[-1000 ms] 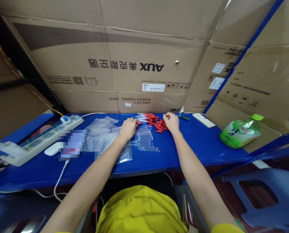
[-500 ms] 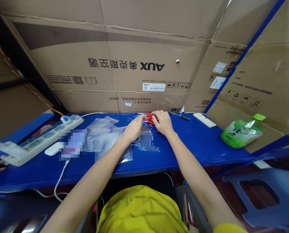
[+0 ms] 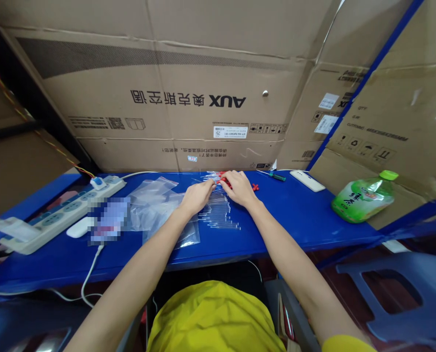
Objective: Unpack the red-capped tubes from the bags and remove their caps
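Note:
Over the middle of the blue table my left hand (image 3: 197, 196) has its thumb and fingers pinched together. What they grip is too small to make out. My right hand (image 3: 241, 187) faces it, its fingertips closed on a small red piece (image 3: 219, 181). More red pieces lie partly hidden under that hand, and a cross-shaped red piece (image 3: 255, 187) rests just to its right. Below the hands thin clear tubes (image 3: 220, 215) lie side by side in a rough row. Clear plastic bags (image 3: 155, 205) are spread beside my left forearm.
A power strip (image 3: 75, 208), a blurred-out phone (image 3: 110, 220) and cables occupy the left. A green screwdriver (image 3: 276, 176), a white phone-like slab (image 3: 307, 181) and a green drink bottle (image 3: 364, 198) are on the right. A cardboard wall (image 3: 188, 63) stands behind the table.
My right hand has drawn slightly left and off part of the red pile, leaving the cross-shaped piece uncovered at its right. My left hand has shifted slightly left.

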`<state>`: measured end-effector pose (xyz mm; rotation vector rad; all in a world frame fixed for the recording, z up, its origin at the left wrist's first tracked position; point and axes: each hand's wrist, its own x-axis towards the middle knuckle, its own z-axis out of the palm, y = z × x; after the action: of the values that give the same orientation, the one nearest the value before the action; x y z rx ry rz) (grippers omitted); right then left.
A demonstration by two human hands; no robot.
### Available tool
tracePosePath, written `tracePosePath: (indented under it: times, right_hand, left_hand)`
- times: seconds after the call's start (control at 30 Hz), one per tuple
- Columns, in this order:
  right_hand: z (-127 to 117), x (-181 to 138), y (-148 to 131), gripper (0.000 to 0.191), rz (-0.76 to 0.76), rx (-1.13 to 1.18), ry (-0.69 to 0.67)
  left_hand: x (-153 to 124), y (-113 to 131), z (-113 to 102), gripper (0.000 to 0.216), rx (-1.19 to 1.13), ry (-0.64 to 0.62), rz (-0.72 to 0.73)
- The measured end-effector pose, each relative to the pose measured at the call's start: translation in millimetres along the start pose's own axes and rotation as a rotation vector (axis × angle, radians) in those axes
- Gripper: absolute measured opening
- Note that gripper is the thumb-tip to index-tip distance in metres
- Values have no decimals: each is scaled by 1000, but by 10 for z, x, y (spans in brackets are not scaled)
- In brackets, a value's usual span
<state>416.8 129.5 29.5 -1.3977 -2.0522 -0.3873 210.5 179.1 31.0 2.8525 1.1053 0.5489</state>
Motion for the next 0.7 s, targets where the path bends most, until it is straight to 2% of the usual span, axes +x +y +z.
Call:
tracePosePath:
  times: [0.17,0.3,0.43,0.7]
  right_hand:
    - [21,28,-95,27,-113,-109,-72]
    - [98,44,-106,24,-141,-217,-99]
    - [147,35,-61,17,-151,-253,-87]
    - [109,22,15,18,-116,-249,-38]
  left_hand:
    - [-18,58,-27,36,91,-87,-23]
    - [-17,43,-55,36,143,-111,-18]
    - [-5,-15,-70,37,159,-115,1]
    - [30,-42,-34,40,155,-106,9]
